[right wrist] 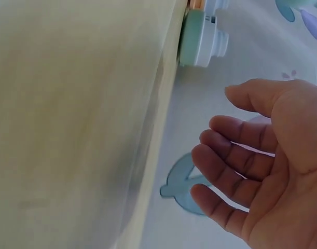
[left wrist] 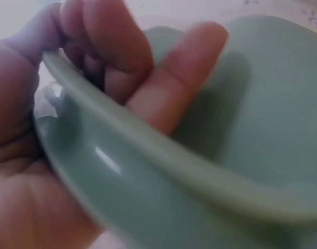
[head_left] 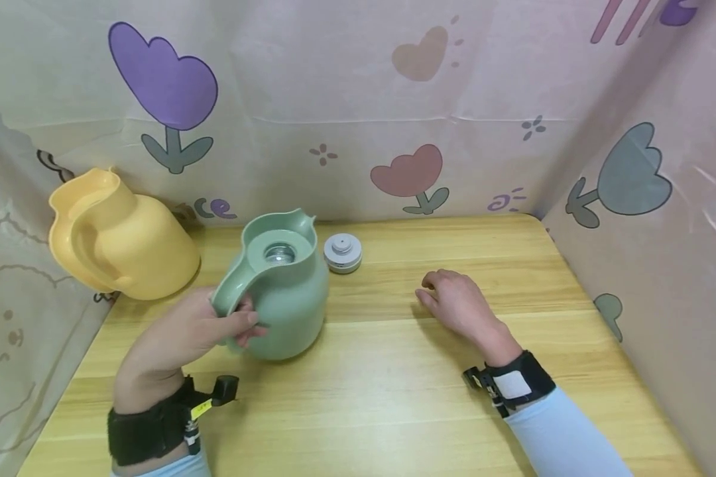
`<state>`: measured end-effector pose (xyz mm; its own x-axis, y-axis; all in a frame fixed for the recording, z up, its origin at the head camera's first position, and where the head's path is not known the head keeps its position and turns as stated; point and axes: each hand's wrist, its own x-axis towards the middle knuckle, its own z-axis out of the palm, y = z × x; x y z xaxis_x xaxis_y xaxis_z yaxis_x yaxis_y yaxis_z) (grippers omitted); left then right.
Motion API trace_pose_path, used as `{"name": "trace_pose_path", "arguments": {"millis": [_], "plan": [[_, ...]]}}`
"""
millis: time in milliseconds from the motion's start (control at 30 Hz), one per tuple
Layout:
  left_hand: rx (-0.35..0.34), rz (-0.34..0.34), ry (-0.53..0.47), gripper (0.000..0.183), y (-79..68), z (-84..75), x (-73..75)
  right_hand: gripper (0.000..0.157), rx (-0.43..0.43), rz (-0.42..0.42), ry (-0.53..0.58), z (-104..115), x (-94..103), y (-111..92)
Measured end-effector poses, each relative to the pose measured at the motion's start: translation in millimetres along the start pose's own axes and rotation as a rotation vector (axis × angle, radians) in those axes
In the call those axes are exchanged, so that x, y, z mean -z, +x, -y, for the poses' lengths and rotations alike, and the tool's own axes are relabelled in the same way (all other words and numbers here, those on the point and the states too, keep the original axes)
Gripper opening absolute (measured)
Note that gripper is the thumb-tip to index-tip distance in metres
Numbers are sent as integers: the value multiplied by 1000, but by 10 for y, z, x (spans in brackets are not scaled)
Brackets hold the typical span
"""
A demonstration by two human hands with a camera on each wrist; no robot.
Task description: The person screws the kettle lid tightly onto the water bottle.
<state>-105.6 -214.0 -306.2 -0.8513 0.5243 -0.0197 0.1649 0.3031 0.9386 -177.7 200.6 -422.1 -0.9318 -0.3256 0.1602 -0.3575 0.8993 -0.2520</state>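
My left hand [head_left: 215, 324] grips the handle of a green thermos jug [head_left: 292, 311], its fingers curled round the handle in the left wrist view. The jug stands nearly upright with its top uncovered, showing a shiny round opening [head_left: 280, 254]. Just right of the jug sits a round stopper [head_left: 343, 253], pale with a small knob on top; from the right wrist, the stopper [right wrist: 197, 39] has a green side. My right hand [head_left: 458, 303] is held over the table to the right, fingers loosely bent, holding nothing.
A yellow thermos jug [head_left: 146, 252] leans at the back left corner of the wooden table [head_left: 364, 397]. Printed cloth [head_left: 310, 79] hangs behind and along both sides. At the top of the right wrist view, an orange and white piece [right wrist: 200, 4] shows beyond the stopper.
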Motion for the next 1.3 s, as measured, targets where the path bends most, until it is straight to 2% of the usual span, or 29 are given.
{"name": "trace_pose_path", "arguments": {"millis": [100,167,300,433,500,600,667,833,900,1000,1133,1200,1300], "plan": [[-46,31,-39,21,131,64,-51,37,-5,46,66,79,-31,216],[-60,27,-60,22,194,102,-78,46,-4,82,125,150,-72,418],[-71,8,-114,20,228,156,-103,75,12,168,224,321,-197,843],[-79,1,-123,19,222,184,-118,104,28,254,297,468,-357,1184],[-98,13,-129,18,237,197,-127,111,37,267,322,512,-436,1311],[-126,34,-139,18,274,212,-141,110,46,246,343,547,-526,1437],[-137,49,-147,19,299,221,-146,102,51,225,356,564,-563,1489],[-160,89,-149,17,355,241,-159,64,32,210,353,590,-611,1528],[-165,97,-155,17,374,249,-169,55,30,204,347,576,-628,1527],[-155,105,-171,17,399,254,-198,53,48,160,403,506,-638,1502],[-136,96,-196,18,445,256,-272,58,57,62,612,379,-542,1421],[-130,86,-209,19,478,250,-329,63,25,9,691,311,-445,1347],[-130,68,-210,19,530,236,-432,80,-84,-56,752,187,-274,1190]]}}
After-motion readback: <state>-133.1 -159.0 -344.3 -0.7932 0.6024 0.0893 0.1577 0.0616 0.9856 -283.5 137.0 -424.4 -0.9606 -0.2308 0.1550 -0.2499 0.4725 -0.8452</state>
